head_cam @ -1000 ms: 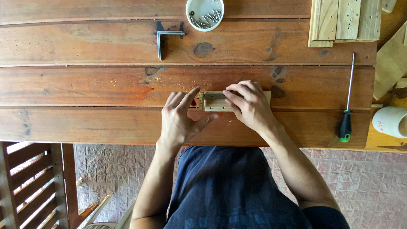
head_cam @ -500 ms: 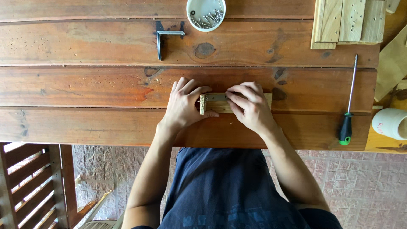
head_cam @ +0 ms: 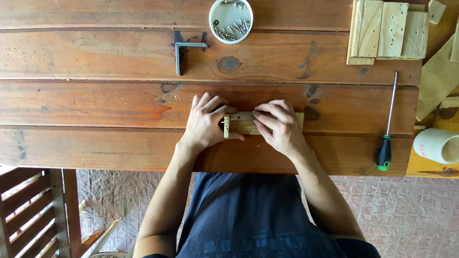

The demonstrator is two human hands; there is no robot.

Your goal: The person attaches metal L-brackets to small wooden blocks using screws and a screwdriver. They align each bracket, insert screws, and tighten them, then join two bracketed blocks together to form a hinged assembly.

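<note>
Both hands, left hand and right hand, have their fingers clamped on one small wood block lying on the table; one screwdriver, one angle bracket, one bowl of screws.

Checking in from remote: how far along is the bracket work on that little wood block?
Done: one metal corner bracket looks seated on the small wood block's left end. In hand: left hand presses that end, right hand steadies the block. Left: second L-bracket, bowl of screws and screwdriver lie untouched.
</note>
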